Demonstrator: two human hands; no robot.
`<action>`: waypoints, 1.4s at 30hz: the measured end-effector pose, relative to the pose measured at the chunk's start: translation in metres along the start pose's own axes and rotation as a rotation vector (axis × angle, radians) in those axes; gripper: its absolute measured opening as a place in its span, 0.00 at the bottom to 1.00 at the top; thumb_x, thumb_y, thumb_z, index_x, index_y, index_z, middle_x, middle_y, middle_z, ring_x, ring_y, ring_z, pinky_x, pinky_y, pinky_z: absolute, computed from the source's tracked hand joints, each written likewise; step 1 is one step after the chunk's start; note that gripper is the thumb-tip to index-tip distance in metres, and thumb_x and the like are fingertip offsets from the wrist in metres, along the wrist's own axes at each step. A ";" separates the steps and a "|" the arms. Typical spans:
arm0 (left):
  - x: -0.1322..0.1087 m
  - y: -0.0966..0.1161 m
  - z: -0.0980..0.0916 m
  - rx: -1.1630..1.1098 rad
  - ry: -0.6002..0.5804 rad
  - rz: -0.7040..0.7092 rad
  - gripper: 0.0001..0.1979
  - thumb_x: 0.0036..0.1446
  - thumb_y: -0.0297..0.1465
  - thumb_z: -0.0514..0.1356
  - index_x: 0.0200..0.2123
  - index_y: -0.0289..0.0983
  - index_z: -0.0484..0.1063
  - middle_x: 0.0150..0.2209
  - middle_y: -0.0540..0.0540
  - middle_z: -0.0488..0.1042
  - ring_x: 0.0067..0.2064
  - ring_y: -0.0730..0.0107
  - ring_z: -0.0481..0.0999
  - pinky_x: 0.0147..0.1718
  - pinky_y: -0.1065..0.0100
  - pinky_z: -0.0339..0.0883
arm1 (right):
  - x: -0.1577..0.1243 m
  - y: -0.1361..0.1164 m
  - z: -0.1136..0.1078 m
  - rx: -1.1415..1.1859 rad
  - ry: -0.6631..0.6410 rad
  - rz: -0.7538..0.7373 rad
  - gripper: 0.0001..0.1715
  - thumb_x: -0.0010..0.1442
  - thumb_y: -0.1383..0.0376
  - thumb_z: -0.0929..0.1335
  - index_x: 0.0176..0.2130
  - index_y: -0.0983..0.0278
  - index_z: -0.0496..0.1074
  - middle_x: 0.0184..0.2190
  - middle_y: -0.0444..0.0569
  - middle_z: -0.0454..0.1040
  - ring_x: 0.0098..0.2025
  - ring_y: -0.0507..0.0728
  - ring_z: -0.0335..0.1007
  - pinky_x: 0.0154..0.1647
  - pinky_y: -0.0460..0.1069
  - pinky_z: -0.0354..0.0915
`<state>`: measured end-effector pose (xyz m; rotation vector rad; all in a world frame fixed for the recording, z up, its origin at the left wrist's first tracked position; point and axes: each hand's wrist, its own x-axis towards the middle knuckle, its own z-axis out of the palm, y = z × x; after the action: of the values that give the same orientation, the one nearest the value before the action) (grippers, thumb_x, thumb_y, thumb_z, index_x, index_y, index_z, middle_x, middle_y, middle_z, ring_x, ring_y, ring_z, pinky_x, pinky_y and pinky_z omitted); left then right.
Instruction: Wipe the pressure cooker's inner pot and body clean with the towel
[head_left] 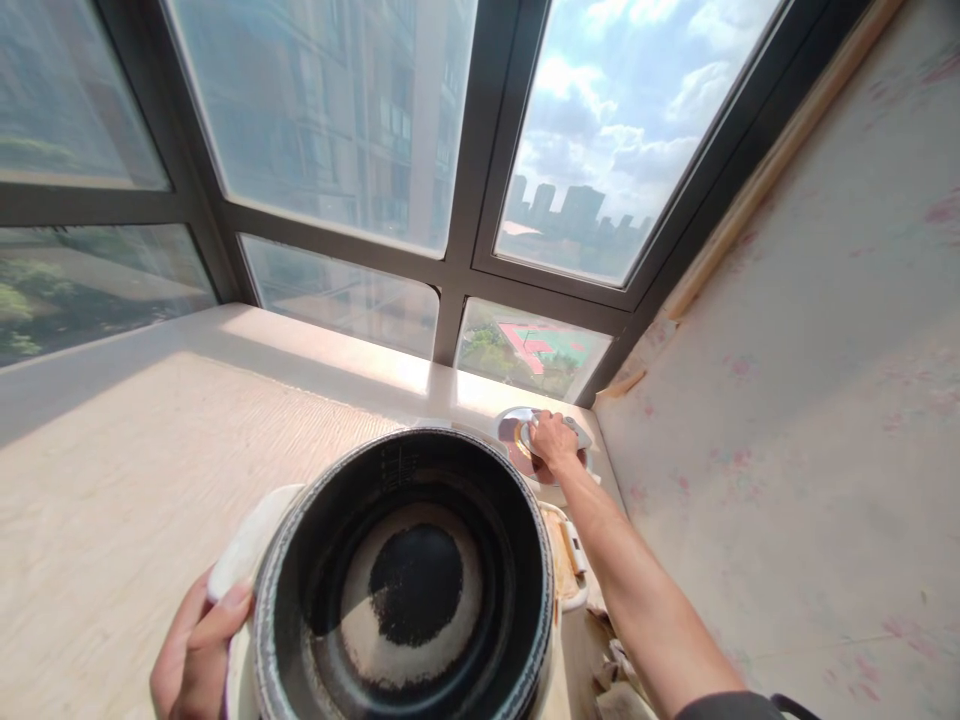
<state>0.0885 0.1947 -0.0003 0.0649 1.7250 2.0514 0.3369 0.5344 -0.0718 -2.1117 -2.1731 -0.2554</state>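
In front of me is a rice cooker (241,650) with a black inner pot (319,545) in it. The pot's rim is scuffed, and its bottom shows a worn dark patch ringed in grey. My left hand (201,640) grips the cooker's white handle (251,535) on the left side, thumb on top. Beyond the cooker, at the right, my right hand (553,440) reaches out with its fingers closed on the top of a round glass lid (516,452). The lid rests on the sill by the window, and the fingers cover part of its centre.
Dark window frames (461,200) rise behind the pale sill (390,375). A patterned wall (787,480) stands close on the right, its covering peeling near the window corner. A pale ribbed surface (135,520) spreads to the left. Crumpled scraps (622,675) lie below my right forearm.
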 end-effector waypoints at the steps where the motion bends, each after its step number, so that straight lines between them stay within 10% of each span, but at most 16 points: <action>1: -0.001 0.001 0.000 -0.012 0.033 -0.021 0.24 0.37 0.48 0.70 0.34 0.43 0.69 0.22 0.52 0.65 0.25 0.65 0.65 0.16 0.66 0.56 | 0.000 0.001 0.001 -0.010 0.007 -0.012 0.26 0.72 0.54 0.61 0.57 0.72 0.67 0.50 0.66 0.72 0.45 0.65 0.78 0.41 0.53 0.69; 14: 0.009 -0.007 -0.007 -0.037 -0.123 0.006 0.23 0.39 0.47 0.69 0.31 0.39 0.68 0.21 0.53 0.63 0.24 0.72 0.61 0.19 0.71 0.52 | -0.008 0.023 -0.031 -0.049 0.044 -0.029 0.28 0.74 0.51 0.56 0.56 0.70 0.66 0.51 0.65 0.71 0.48 0.66 0.77 0.44 0.55 0.69; 27: 0.027 -0.026 -0.015 -0.021 -0.245 0.153 0.18 0.49 0.46 0.64 0.34 0.37 0.69 0.24 0.53 0.62 0.26 0.73 0.58 0.23 0.69 0.52 | -0.022 0.030 -0.186 0.098 0.254 -0.010 0.28 0.73 0.49 0.56 0.57 0.65 0.66 0.54 0.61 0.72 0.52 0.67 0.73 0.46 0.55 0.65; 42: 0.036 -0.033 -0.018 -0.038 -0.351 0.267 0.19 0.54 0.45 0.62 0.38 0.35 0.72 0.30 0.50 0.68 0.30 0.69 0.65 0.29 0.68 0.59 | -0.166 -0.040 -0.304 0.155 0.372 -0.409 0.26 0.70 0.48 0.60 0.53 0.64 0.70 0.47 0.55 0.77 0.45 0.62 0.73 0.40 0.51 0.62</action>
<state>0.0603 0.1951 -0.0441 0.6349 1.5222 2.1001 0.2889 0.3132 0.1929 -1.3914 -2.2780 -0.4532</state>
